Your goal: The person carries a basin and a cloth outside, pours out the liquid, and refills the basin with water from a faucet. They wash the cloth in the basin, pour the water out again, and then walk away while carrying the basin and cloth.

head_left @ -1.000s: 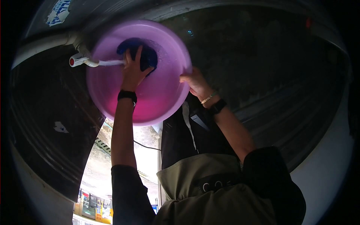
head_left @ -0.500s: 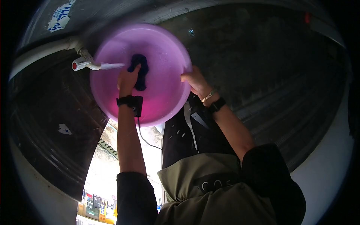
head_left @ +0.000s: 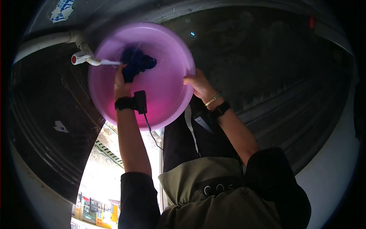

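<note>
And here the dark blue cloth point(head_left: 131, 60) is held in the upper left of the frame, bunched up inside the pink basin point(head_left: 166, 89). Its lower end is gripped by the left hand point(head_left: 121, 82), whose grip is closed at the cloth's lower-left side; the far fingers are hidden, so how deeply the folds are caught cannot be told.

The key relation: the cloth lies up and to the right of the left grip, its bulk rising from the palm toward the basin's upper wall, with one lobe pushed out to the right. A single long axis is hard to read in such a crumple. The left hand is plainly nearer, in direct contact, while the right hand point(head_left: 200, 84) is well apart from the cloth.

On the right side of the basin, the rim is clasped by that right hand, thumb laid over the inner edge.

From the left, a stream of water point(head_left: 110, 62) is being poured by the white tap point(head_left: 84, 58), and the cloth's left edge is met just beside the left thumb. Below, a black device point(head_left: 140, 102) is strapped at the left wrist, its cable trailed down past the basin's lower rim.
</note>
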The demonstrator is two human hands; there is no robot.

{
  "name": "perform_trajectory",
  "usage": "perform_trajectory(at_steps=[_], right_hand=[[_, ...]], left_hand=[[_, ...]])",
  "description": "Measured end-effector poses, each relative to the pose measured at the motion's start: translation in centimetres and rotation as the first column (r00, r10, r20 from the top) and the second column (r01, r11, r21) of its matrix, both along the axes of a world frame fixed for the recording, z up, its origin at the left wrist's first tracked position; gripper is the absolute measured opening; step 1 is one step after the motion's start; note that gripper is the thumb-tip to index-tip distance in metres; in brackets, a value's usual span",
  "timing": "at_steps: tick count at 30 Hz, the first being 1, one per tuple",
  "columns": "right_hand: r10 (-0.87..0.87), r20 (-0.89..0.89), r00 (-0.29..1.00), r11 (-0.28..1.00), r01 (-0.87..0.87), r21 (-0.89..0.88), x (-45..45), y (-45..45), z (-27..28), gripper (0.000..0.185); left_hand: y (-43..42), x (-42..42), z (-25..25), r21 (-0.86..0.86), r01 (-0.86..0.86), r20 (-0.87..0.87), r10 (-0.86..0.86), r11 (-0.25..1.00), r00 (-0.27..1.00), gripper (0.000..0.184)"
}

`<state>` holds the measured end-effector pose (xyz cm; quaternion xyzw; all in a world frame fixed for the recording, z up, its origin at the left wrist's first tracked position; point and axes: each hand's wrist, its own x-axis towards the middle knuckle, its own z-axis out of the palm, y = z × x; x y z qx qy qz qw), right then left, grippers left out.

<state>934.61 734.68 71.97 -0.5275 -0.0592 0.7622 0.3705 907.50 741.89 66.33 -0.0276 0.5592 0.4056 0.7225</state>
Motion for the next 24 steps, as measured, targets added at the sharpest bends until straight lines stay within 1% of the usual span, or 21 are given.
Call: perform_trajectory(at_steps=[1,3,4,6,7,9,10,12,13,14,16,17,19,20,23,24], right_hand=[[-0.001,-0.023,1.0,1.0,0.001,0.016,0.0,0.1,-0.1,0.028],[0.008,-0.027,1.0,1.0,-0.008,0.008,-0.1,0.1,-0.2,0.028],[0.016,-0.03,0.999,1.0,-0.016,-0.004,-0.1,0.1,-0.2,0.029],[-0.001,-0.024,1.0,1.0,0.0,-0.01,-0.2,0.2,0.0,0.027],[-0.019,-0.02,1.0,1.0,0.019,-0.016,-0.3,0.2,0.0,0.024],[-0.025,-0.031,0.999,0.999,0.025,-0.027,-0.4,0.1,-0.1,0.025],[-0.03,-0.04,0.999,0.999,0.029,-0.04,-0.4,0.2,-0.1,0.026],[-0.032,-0.03,0.999,0.999,0.03,-0.04,-0.4,0.2,-0.1,0.026],[-0.034,-0.02,0.999,0.999,0.034,-0.043,-0.4,0.2,-0.1,0.026],[-0.034,-0.019,0.999,0.998,0.033,-0.045,-0.3,0.0,-0.3,0.026],[-0.012,-0.046,0.999,1.0,0.012,-0.008,-0.2,-0.1,-0.6,0.028],[-0.01,-0.046,0.999,1.0,0.01,-0.01,-0.2,-0.1,-0.7,0.028],[0.008,-0.03,1.0,1.0,-0.008,-0.022,-0.2,-0.1,-0.9,0.027],[0.009,-0.03,1.0,1.0,-0.01,-0.022,-0.3,-0.2,-1.0,0.027],[0.007,-0.044,0.999,1.0,-0.008,-0.018,-0.3,-0.2,-0.9,0.029],[-0.002,-0.035,0.999,0.999,0.0,-0.035,-0.3,-0.2,-0.8,0.029]], left_hand=[[0.0,0.2,0.0,0.002,-0.001,-0.001,0.001,1.0,1.0,0.029],[0.1,1.5,0.7,-0.085,-0.23,-0.029,0.229,0.969,0.973,0.031],[0.0,2.1,1.1,-0.082,-0.232,-0.03,0.23,0.969,0.973,0.031],[-0.6,2.8,2.1,0.092,-0.27,0.117,0.258,0.959,0.959,0.034],[-0.9,2.8,2.3,0.092,-0.27,0.116,0.259,0.958,0.959,0.034],[-1.4,2.7,2.4,0.118,-0.338,0.082,0.33,0.934,0.941,0.04],[-1.6,2.7,2.4,0.118,-0.34,0.082,0.332,0.933,0.94,0.04],[-1.5,3.0,2.9,0.177,-0.439,0.097,0.428,0.881,0.899,0.045],[-1.4,3.2,3.2,0.216,-0.448,0.153,0.423,0.868,0.893,0.047],[-1.6,3.0,2.9,0.214,-0.449,0.152,0.424,0.868,0.893,0.047],[-1.8,2.6,2.3,0.272,-0.548,0.263,0.486,0.791,0.833,0.05],[-1.8,2.5,2.1,0.27,-0.55,0.263,0.489,0.79,0.832,0.05],[-1.7,2.5,1.9,0.321,-0.565,0.182,0.536,0.76,0.824,0.05],[-1.7,2.7,2.3,0.321,-0.566,0.183,0.537,0.759,0.823,0.05],[-1.2,3.0,3.1,0.274,-0.598,0.174,0.572,0.754,0.801,0.046],[-0.9,3.1,3.2,0.237,-0.58,0.095,0.575,0.779,0.812,0.041]])
